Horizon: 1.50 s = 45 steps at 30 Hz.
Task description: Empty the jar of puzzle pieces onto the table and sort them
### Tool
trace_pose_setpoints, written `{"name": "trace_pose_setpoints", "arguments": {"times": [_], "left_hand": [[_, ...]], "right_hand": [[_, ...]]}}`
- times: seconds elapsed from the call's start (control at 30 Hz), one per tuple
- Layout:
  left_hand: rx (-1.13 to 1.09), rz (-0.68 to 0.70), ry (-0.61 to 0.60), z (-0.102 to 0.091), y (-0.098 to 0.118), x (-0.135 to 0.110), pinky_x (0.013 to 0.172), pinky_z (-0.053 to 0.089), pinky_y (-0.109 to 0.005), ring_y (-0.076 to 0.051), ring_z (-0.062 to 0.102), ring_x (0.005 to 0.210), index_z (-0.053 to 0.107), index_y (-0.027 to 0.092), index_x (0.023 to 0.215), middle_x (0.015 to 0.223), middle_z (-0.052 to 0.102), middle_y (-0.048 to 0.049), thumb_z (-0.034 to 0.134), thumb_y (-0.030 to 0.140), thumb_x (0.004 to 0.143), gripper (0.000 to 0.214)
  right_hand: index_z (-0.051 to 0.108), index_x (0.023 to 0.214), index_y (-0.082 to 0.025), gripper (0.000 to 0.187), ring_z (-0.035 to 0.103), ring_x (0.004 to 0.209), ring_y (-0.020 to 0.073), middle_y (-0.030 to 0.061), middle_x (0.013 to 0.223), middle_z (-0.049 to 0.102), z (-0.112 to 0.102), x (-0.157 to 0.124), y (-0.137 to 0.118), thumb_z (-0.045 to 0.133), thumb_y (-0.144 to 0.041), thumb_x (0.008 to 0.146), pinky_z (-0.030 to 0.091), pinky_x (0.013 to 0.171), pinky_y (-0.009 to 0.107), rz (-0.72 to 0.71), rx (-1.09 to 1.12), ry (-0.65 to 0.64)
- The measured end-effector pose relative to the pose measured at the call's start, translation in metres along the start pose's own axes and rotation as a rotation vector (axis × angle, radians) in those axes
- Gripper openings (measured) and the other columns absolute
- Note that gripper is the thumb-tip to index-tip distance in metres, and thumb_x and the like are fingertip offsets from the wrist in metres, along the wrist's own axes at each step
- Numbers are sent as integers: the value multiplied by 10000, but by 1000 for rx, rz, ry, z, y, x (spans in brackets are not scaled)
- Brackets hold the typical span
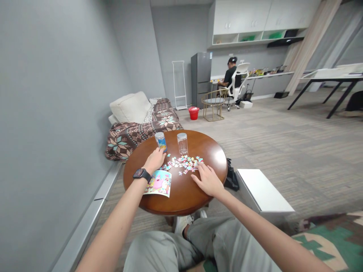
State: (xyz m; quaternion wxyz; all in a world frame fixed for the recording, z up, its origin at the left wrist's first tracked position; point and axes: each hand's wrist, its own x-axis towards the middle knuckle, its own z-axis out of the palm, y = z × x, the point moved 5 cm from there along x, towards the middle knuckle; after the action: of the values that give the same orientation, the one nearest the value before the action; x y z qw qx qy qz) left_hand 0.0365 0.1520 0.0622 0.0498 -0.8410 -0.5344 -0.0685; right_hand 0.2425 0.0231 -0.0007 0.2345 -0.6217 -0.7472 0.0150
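Several small pastel puzzle pieces lie scattered on a round brown wooden table. My left hand, a black watch on its wrist, rests beside the pieces' left edge, fingers reaching toward a blue-labelled jar. My right hand lies flat on the table at the pile's right edge, fingers spread, holding nothing. A clear empty jar stands behind the pieces. A colourful cartoon picture sheet lies under my left wrist.
A low bed with a patterned blanket and white pillow stands behind the table by the grey wall. A white box sits on the floor to the right. Far back, a person sits in a white office chair by a counter; a red bucket stands nearby.
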Motion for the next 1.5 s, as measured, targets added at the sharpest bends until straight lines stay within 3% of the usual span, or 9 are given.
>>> {"name": "trace_pose_setpoints", "arguments": {"times": [0.07,0.17,0.3,0.43,0.57,0.9,1.03,1.3,1.5], "left_hand": [[9,12,19,-13,5,-25,999,430,-338,-241,571,1143,528,102,1280,1212,589,-154,363,272,968,392],[-21,60,-5,-17,16,-75,1063,397,-348,-242,522,1254,419,153,1425,1383,531,-135,391,346,962,502],[-16,65,-272,10,22,-141,1136,324,-419,-305,342,1421,403,192,1463,1539,371,-126,356,484,967,578],[-28,37,-289,24,19,-177,1172,239,-471,-311,174,1481,304,199,1514,1601,219,-116,266,513,982,619],[-36,-6,-312,29,17,-175,1173,209,-498,-304,120,1491,249,214,1531,1616,151,-105,226,514,986,622],[35,-52,-258,41,22,-115,1148,239,-539,-337,143,1483,247,176,1530,1609,151,-150,229,464,989,613],[15,-62,-222,42,28,-102,1140,251,-549,-339,169,1478,278,169,1519,1605,166,-159,237,464,983,613],[35,-76,-237,43,33,-121,1141,242,-531,-340,169,1478,275,171,1520,1603,164,-169,224,478,982,621],[0,-77,-302,44,15,-136,1157,227,-515,-311,120,1491,224,196,1538,1612,142,-130,216,502,979,637]], "right_hand": [[532,1238,-147,427,431,1326,266,159,1415,493,-1,0,0,392,-443,964,287,1113,449,6,1,0],[536,1228,-137,422,458,1294,267,164,1380,519,-1,0,-1,398,-436,964,297,1100,447,12,11,6],[556,1189,-137,398,470,1270,253,163,1331,547,-2,0,-1,410,-430,962,306,1088,420,-18,26,17],[556,1192,-134,396,486,1246,256,158,1301,565,-4,-1,0,418,-424,960,309,1087,421,-4,20,14],[537,1237,-130,412,442,1300,269,171,1378,513,-3,-1,-1,430,-412,957,279,1111,444,-16,5,-10],[504,1285,-143,448,409,1331,241,169,1420,472,2,4,6,434,-433,952,252,1121,424,20,35,-47],[508,1277,-140,452,419,1318,239,162,1419,473,4,5,8,430,-443,950,251,1121,423,17,27,-52],[504,1247,-132,435,461,1261,237,156,1325,541,0,3,6,426,-443,952,267,1107,421,34,52,-52],[508,1243,-125,434,458,1267,241,156,1328,539,-3,1,3,424,-442,959,254,1116,438,15,62,-48]]}}
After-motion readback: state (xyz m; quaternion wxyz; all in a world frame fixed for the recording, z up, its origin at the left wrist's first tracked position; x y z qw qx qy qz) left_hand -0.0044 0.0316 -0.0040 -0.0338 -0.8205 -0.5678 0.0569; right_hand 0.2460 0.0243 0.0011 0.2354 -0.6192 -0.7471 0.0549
